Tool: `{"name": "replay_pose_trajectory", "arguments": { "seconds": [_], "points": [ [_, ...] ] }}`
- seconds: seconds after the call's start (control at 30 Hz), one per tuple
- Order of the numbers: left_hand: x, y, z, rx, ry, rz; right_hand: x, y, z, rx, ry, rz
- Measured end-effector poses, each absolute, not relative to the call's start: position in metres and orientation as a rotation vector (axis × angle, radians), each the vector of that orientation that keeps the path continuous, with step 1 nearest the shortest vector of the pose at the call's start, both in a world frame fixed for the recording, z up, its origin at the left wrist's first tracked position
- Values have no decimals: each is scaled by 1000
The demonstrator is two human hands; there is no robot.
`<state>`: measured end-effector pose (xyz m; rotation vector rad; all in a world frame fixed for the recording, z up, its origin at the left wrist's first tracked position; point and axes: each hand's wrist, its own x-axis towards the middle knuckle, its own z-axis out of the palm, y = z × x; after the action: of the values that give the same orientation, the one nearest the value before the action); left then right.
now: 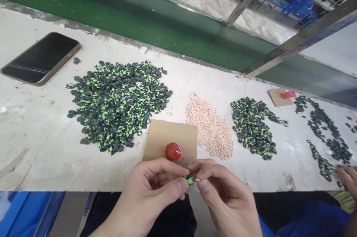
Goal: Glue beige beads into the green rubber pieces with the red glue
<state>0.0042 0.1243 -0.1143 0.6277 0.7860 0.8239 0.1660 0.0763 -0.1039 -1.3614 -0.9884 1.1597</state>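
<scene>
Between thumb and fingers, my left hand (160, 188) pinches a small dark-green and lime piece (190, 180). Close beside it, my right hand (223, 188) pinches a tiny pale-pink piece (197, 180); I cannot tell whether the two pieces touch. Just beyond my fingers, a glossy red blob (173, 151) sits on a cardboard square (170, 133). A big pile of dark-green and lime pieces (119, 103) spreads to the left. A heap of tiny pale-pink pieces (210, 127) lies right of the cardboard.
A phone (41, 57) rests at the table's far left. Another pile of green pieces (252, 127) and a second cardboard square (276, 97) with a red item (288, 94) are on the right. Another person's hand (347, 179) is at the right edge. A green belt (139, 23) runs behind.
</scene>
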Motion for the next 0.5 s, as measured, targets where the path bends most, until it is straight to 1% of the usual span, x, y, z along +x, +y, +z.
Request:
{"name": "replay_pose_trajectory", "arguments": {
  "seconds": [0.2, 0.33, 0.5],
  "points": [
    [3, 124, -113, 604, 793, 805, 156, 75, -102, -1422, -863, 1167],
    [-2, 124, -115, 636, 788, 774, 164, 80, -98, -1416, -1038, 1139],
    [-5, 120, -114, 591, 763, 726, 176, 89, -92, -1398, -1230, 1229]
  ]
}}
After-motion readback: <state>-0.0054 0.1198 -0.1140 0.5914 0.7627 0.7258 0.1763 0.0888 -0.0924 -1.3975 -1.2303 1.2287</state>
